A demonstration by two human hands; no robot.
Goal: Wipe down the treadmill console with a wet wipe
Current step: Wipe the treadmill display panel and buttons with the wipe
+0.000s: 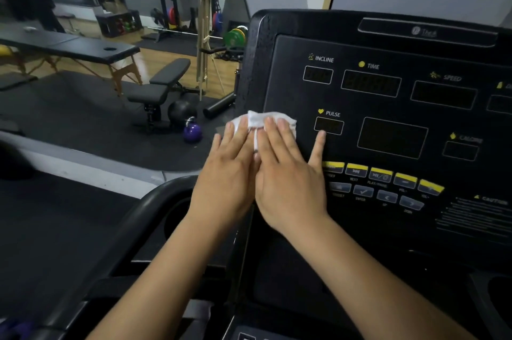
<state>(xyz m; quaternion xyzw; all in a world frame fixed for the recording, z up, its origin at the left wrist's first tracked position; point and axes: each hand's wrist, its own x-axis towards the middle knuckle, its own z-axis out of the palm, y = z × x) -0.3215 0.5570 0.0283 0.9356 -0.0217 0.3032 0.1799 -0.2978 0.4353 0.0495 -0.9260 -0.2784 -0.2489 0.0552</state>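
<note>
Left hand, right hand spread flat, pressing wet wipe against console, wipe under fingertips.

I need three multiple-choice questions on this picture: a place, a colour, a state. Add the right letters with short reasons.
1. Where on the treadmill console is the wet wipe?
A) over the SPEED window
B) left of the PULSE window
C) on the yellow buttons

2. What colour is the kettlebell on the floor?
A) red
B) purple
C) white

3. How do the left hand and the right hand lie?
A) both flat on the wet wipe
B) both in fists
C) one on the handrail

Answers: 1 B, it sits beside PULSE; 2 B, its body is purple; 3 A, straight fingers press it.
</note>
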